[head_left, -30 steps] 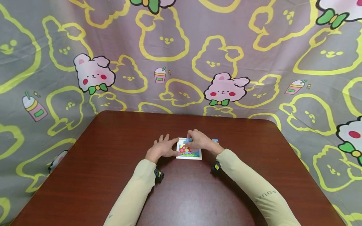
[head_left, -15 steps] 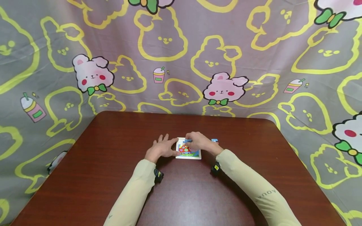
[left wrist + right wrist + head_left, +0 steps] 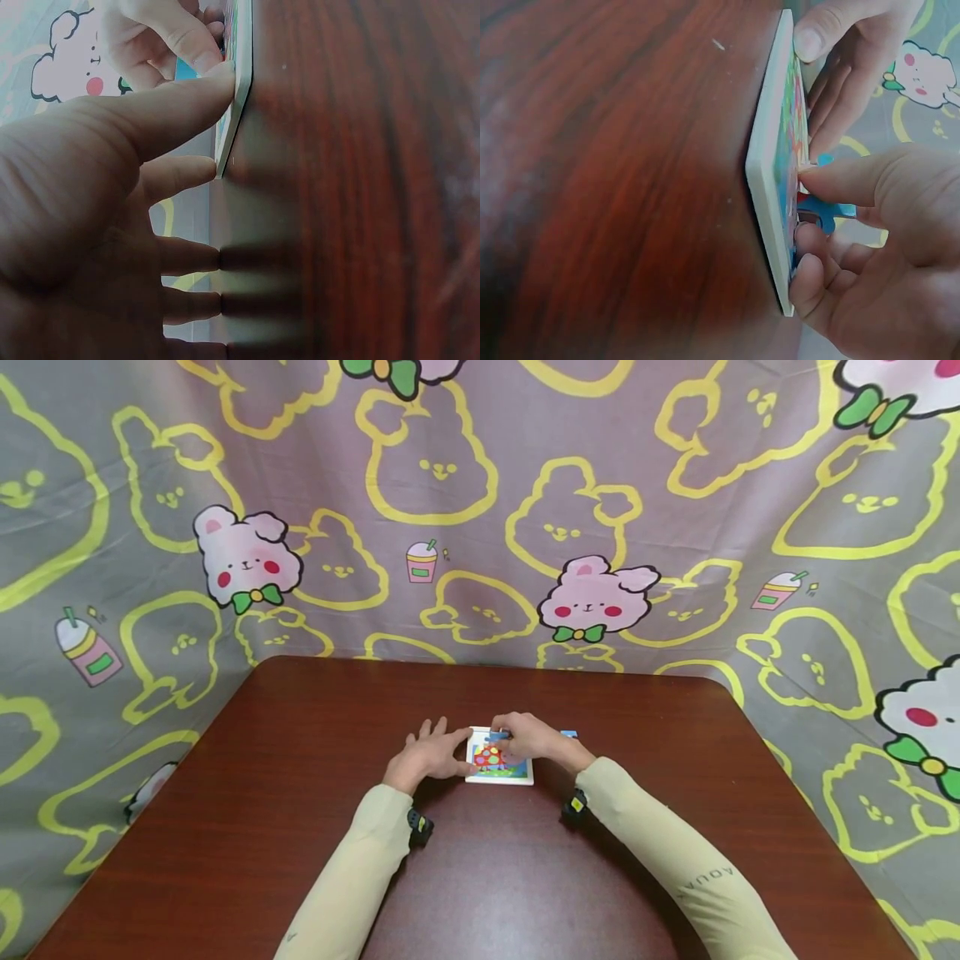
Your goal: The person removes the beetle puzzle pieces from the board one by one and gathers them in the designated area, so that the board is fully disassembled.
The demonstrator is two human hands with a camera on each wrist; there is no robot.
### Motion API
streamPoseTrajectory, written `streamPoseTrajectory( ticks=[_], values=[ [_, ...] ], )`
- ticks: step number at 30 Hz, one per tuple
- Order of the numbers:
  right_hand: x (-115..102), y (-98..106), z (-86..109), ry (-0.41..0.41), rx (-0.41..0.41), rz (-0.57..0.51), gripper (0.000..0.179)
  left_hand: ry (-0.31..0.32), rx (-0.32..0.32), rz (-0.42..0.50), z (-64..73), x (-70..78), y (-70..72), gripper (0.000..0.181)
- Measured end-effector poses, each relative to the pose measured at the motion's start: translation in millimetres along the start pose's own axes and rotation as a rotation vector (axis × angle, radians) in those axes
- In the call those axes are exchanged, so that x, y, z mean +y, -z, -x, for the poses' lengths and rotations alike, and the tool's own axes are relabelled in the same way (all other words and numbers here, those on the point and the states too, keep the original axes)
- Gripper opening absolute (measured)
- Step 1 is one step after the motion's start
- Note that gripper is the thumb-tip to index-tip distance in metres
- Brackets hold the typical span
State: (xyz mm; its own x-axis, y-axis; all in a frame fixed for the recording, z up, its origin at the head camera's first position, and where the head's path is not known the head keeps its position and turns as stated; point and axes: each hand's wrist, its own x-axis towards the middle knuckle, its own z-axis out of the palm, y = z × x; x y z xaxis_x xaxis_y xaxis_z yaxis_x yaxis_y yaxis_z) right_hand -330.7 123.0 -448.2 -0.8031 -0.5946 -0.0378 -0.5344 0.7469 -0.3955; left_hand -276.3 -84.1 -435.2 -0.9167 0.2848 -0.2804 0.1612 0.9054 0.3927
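Observation:
A white-framed jigsaw puzzle board (image 3: pixel 498 781) lies on the table, its picture showing a red dotted figure (image 3: pixel 487 757) over blue and green. My left hand (image 3: pixel 431 756) spreads its straight fingers at the board's left side. Its thumb (image 3: pixel 187 101) touches the board's edge, and the other fingertips reach the tabletop. Over the board's upper right, my right hand (image 3: pixel 528 737) pinches a blue puzzle piece (image 3: pixel 838 208). In the right wrist view that piece stands tilted up from the board, partly covered by thumb and fingers.
Another blue puzzle piece (image 3: pixel 570 733) lies on the table just behind the right wrist, mostly hidden. The brown wooden table (image 3: pixel 337 710) extends all round the board. A patterned cloth (image 3: pixel 465 552) hangs behind the table's far edge.
My right hand has shifted slightly left and nearer, its fingers drawn in around the blue piece. The left hand has stayed at the board's left edge.

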Motion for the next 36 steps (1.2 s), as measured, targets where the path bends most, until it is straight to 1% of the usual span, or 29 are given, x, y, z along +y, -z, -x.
streamPoseTrajectory(
  ticks=[4, 8, 10, 15, 18, 23, 29, 36],
  values=[
    [-2.2, 2.4, -0.8, -0.004, -0.028, 0.024, 0.011, -0.001, -0.002, 0.003, 0.0, 0.2, -0.2, 0.074],
    [-3.9, 3.7, -1.0, -0.018, -0.085, 0.028, 0.012, -0.002, -0.003, 0.002, 0.1, 0.3, -0.8, 0.074],
    [-4.8, 4.8, -1.2, -0.021, -0.100, 0.033, 0.012, -0.004, -0.001, 0.000, 0.2, 0.2, -0.8, 0.074],
    [-6.5, 9.0, -3.3, -0.014, -0.096, 0.031, 0.007, -0.004, 0.004, -0.003, 0.3, 0.0, -0.1, 0.074],
    [-7.0, 11.1, -4.7, -0.007, -0.106, 0.021, 0.008, -0.002, 0.001, -0.001, 0.7, 0.0, 0.5, 0.074],
    [-4.5, 17.3, -2.6, -0.006, -0.128, -0.016, 0.014, 0.002, 0.000, -0.002, 1.3, 0.2, 1.0, 0.074],
    [4.1, 32.6, 6.7, 0.026, -0.107, -0.088, 0.018, 0.010, 0.002, 0.003, 2.1, -0.1, 0.4, 0.074],
    [15.5, 47.3, 20.9, -0.032, -0.104, -0.214, 0.012, 0.000, 0.003, 0.012, 2.7, -0.1, 1.0, 0.073]
  ],
)
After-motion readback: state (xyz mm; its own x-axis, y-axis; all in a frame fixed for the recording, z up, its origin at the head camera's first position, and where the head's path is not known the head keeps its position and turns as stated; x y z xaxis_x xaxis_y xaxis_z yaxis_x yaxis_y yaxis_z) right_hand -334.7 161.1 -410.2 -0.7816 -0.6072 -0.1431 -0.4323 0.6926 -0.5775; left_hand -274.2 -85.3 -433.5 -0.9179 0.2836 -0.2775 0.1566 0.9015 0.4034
